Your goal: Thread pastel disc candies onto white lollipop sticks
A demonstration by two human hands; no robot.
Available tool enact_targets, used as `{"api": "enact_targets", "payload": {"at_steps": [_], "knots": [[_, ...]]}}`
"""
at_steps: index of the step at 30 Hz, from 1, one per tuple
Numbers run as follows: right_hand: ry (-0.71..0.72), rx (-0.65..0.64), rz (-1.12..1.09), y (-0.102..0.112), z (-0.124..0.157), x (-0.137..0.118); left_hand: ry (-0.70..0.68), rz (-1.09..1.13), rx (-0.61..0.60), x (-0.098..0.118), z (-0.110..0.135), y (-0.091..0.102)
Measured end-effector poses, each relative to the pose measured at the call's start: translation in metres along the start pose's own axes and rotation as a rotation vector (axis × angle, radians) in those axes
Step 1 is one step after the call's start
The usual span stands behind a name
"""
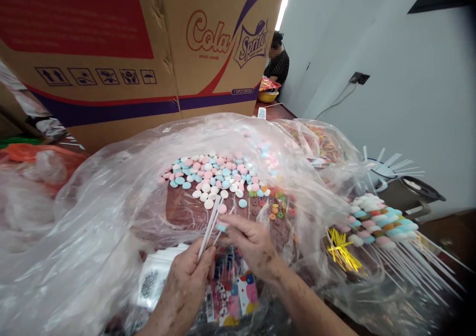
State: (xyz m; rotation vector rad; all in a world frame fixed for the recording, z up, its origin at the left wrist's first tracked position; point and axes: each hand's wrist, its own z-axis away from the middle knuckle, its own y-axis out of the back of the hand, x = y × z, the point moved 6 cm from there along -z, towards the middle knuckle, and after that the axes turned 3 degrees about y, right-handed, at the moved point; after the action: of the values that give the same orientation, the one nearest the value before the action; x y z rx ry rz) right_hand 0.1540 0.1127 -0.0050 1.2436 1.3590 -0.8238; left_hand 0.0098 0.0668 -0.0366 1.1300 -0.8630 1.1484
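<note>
My left hand [186,279] is closed around a few thin white sticks [209,223] that point up and away. Close beside it, my right hand [253,243] pinches a small blue and pink marshmallow [222,226] at the tip of one stick. Just beyond both hands lies a loose pile of round pink, blue and white marshmallows [219,175] on a clear plastic sheet. Small ring-shaped candies [275,210] in orange, green and brown lie to the right of the pile. Printed packets [236,299] are under my wrists.
A large cardboard box [167,93] stands behind the plastic. At right are finished marshmallow skewers [383,222], gold twist ties [344,254] and a mug [375,175] of white sticks. White labels [156,279] lie at left. Another person [279,63] sits in the background.
</note>
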Motion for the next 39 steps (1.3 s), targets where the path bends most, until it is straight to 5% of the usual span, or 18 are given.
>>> {"api": "enact_targets", "payload": {"at_steps": [4, 7, 10, 13, 19, 29, 39], "knots": [[0.032, -0.121, 0.064, -0.011, 0.008, -0.012, 0.008, 0.015, 0.028, 0.007, -0.004, 0.002], [-0.006, -0.042, 0.156, 0.017, 0.0, -0.011, 0.014, 0.024, 0.019, 0.012, -0.003, 0.003], [0.087, 0.146, 0.605, 0.064, -0.016, -0.007, 0.018, 0.052, 0.026, 0.014, 0.0, 0.005], [0.068, 0.036, 1.144, 0.084, -0.031, 0.017, 0.047, 0.07, -0.009, 0.011, 0.002, 0.002], [0.098, 0.103, 1.426, 0.086, -0.033, 0.043, 0.084, 0.1, -0.038, 0.006, 0.001, 0.001], [0.193, 0.026, 1.264, 0.081, -0.038, 0.031, 0.102, 0.101, -0.056, 0.007, 0.002, 0.002], [0.191, -0.205, 1.085, 0.077, -0.047, 0.043, 0.05, 0.026, -0.074, 0.012, 0.001, 0.001]]}}
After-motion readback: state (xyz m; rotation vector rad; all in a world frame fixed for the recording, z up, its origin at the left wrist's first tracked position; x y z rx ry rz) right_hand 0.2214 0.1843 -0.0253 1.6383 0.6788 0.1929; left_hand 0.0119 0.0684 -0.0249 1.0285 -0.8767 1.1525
